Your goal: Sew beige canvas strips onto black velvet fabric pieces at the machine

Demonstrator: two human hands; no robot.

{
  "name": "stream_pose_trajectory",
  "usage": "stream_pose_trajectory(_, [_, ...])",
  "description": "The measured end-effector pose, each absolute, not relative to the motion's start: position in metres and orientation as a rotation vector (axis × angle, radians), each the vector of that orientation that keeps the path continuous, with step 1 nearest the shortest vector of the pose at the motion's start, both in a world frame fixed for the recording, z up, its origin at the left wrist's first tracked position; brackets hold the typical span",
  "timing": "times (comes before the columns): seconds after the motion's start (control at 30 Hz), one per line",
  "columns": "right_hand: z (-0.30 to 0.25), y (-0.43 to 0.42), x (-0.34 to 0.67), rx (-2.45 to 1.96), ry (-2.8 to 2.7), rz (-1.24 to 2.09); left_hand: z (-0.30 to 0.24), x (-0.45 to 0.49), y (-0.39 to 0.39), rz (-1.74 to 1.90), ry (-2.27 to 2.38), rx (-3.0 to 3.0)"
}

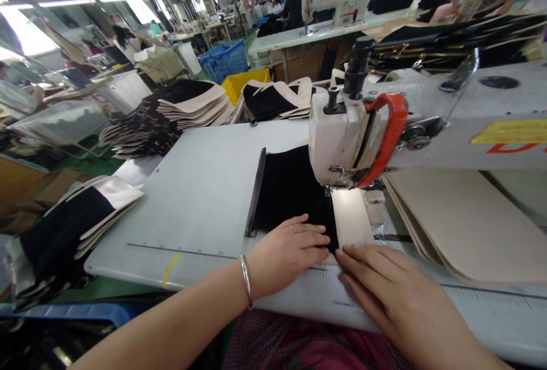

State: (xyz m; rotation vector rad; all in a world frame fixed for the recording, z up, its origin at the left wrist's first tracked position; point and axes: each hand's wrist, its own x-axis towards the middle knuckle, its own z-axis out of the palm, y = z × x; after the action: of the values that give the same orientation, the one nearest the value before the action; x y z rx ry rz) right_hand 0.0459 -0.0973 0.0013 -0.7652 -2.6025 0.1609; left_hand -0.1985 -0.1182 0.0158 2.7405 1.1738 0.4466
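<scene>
Under the needle of a white sewing machine (335,145) lies a black fabric piece (286,187) with a cream strip (352,219) along its right side. A dark bar-like edge (256,193) runs down the piece's left side. My left hand (290,250), wearing a ring and a bangle, rests flat on the lower part of the black fabric, fingers stretched out. My right hand (388,290) lies with extended fingers at the near end of the cream strip. Its fingertips almost meet those of my left hand. The machine's lamp lights the strip near the presser foot.
Large cream panels (482,222) are stacked right of the needle, beneath the machine arm. Piles of black-and-cream pieces (192,102) sit beyond the table (205,187), with another bundle (72,222) at left. A blue crate (77,313) stands lower left. Other machines and people are farther back.
</scene>
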Motion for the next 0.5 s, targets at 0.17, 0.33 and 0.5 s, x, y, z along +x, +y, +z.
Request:
stream_pose_trajectory(0.17, [0.005, -0.078, 0.040, -0.798, -2.608, 0.198, 0.015, -0.201, -0.098, 0.386, 1.201, 2.754])
stream_pose_trajectory(0.33, [0.007, -0.061, 0.032, -0.858, -2.643, 0.182, 0.014, -0.205, -0.078, 0.360, 1.247, 2.742])
stream_pose_trajectory(0.5, [0.009, -0.045, 0.023, -0.901, -2.655, 0.130, 0.013, -0.207, -0.059, 0.389, 1.295, 2.730])
